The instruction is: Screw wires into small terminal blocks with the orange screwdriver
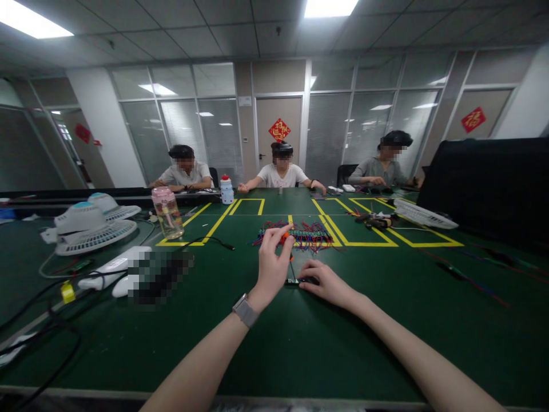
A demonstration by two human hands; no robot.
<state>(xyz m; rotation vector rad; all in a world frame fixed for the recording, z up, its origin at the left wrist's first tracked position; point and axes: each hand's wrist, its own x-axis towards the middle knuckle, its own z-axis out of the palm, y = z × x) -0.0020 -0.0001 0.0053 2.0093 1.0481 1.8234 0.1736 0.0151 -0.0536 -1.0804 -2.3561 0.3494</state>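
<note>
on the table [369,372], a small circuit board [293,282] lies just left of the right hand [328,283]. above it stands a screwdriver [291,259], in the left hand [272,252]. behind lies a row of wired boards [309,234]; left, a bottle [166,214], then fans [96,229]; far right, a laptop-like panel [489,189].

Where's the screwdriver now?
Head view, just right of center: the screwdriver is in the left hand, its tip at the small board by the right hand.
</note>
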